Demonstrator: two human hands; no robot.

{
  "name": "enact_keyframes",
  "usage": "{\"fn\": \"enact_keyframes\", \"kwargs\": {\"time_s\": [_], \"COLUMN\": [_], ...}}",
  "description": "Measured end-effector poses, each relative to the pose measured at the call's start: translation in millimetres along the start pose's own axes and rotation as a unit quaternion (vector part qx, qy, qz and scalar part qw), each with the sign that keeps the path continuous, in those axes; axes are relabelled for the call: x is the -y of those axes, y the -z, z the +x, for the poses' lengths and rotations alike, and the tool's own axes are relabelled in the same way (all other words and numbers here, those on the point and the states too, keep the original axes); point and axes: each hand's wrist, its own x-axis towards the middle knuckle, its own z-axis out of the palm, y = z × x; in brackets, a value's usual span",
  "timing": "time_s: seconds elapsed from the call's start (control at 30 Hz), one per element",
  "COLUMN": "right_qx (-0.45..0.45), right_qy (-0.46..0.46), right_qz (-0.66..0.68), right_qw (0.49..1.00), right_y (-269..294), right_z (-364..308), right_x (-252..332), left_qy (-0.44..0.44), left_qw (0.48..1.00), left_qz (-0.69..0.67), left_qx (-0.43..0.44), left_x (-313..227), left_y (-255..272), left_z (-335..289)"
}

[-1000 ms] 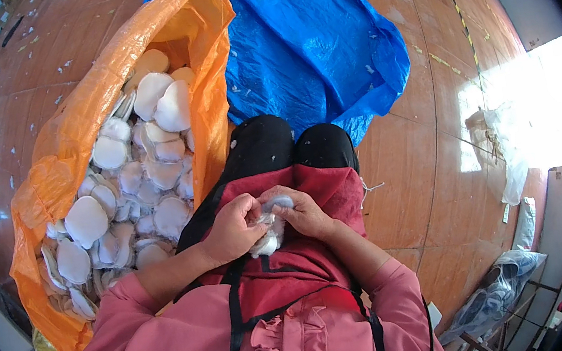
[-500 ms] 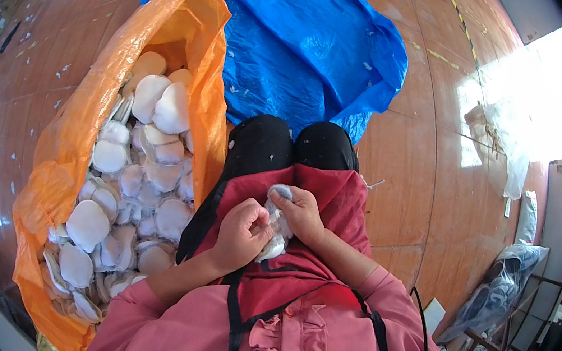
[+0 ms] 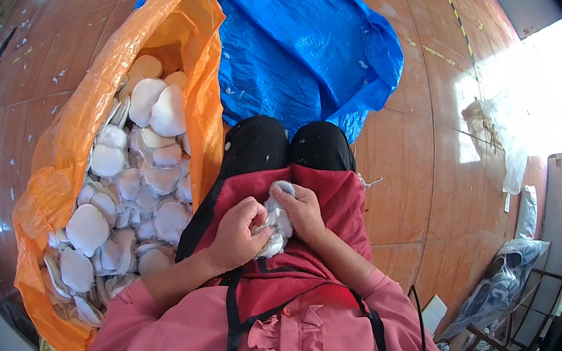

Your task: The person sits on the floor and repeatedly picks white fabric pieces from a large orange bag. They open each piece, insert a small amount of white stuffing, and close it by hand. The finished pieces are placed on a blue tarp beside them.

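Over my lap, both hands work on a soft white padded piece (image 3: 276, 238) with a greyish rounded top edge. My right hand (image 3: 304, 215) grips its upper part, the thumb pressed on the front. Curled in a pinch at its left side is my left hand (image 3: 237, 234), closed on the same padded piece. The fingers partly cover it, so its full shape is hidden. Beside my left arm an orange sack (image 3: 67, 153) gapes wide, full of round white pads (image 3: 89, 226) lying loosely over one another.
A blue plastic sheet or bag (image 3: 297, 42) spreads on the tiled floor (image 3: 399, 187) beyond my knees. Far right, a clear plastic wrap (image 3: 508, 141) lies by the bright opening. A metal frame (image 3: 494, 340) with a plastic-covered bundle (image 3: 494, 285) stands at the lower right.
The whole view has shifted slightly. Both hands keep nearly the same grip on the padded piece, with only a small movement of the fingers.
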Motion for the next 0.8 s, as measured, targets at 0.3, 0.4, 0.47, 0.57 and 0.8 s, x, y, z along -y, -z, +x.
{"fn": "enact_keyframes", "kwargs": {"time_s": [0.3,0.4,0.47,0.57,0.8], "right_qx": [0.077,0.078,0.084,0.139,0.158], "right_qy": [0.03,0.099,0.129,0.074,0.132], "right_qz": [0.025,0.064,0.058,0.031,-0.193], "right_qw": [0.996,0.99,0.986,0.987,0.959], "right_y": [16,17,27,29,15], "right_z": [-4,-10,-12,-14,-10], "right_x": [3,-5,-18,-19,-2], "left_qy": [-0.026,-0.047,-0.057,-0.102,-0.168], "left_qw": [0.997,0.994,0.992,0.983,0.957], "left_qz": [-0.011,0.002,0.018,0.077,0.196], "left_qx": [-0.066,-0.097,-0.113,-0.133,-0.129], "left_x": [11,12,14,17,12], "left_y": [2,4,5,7,15], "left_z": [-4,-6,-9,-12,-23]}}
